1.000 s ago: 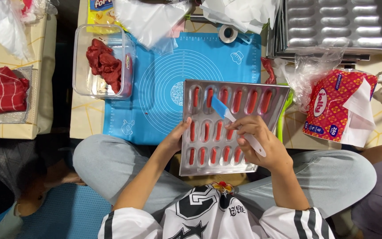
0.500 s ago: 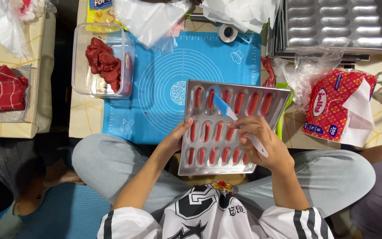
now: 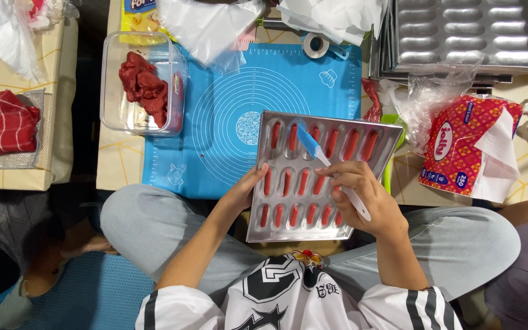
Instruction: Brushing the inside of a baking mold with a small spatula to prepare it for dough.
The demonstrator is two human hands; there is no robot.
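Over the mould tray [image 3: 313,177], right hand [image 3: 362,195] grips a spatula [image 3: 328,165]; left hand [image 3: 245,190] clasps its edge.

Tray [image 3: 288,227]: bare metal, dull satin sheen, pressed oval cavities with glossy red filling. Spatula [image 3: 331,168]: smooth plastic handle, blue rubbery-looking blade, matt. Mat [image 3: 227,104]: blue, smooth, matt, looks like silicone. Tub [image 3: 112,91]: clear glossy plastic, lumpy red dough inside. Spare trays [image 3: 472,36]: same metal, brighter shine. Bags [image 3: 206,27]: thin crinkled clear plastic. Tissue pack [image 3: 459,150]: glossy red film, soft white paper. Towel [image 3: 4,122]: red cloth.
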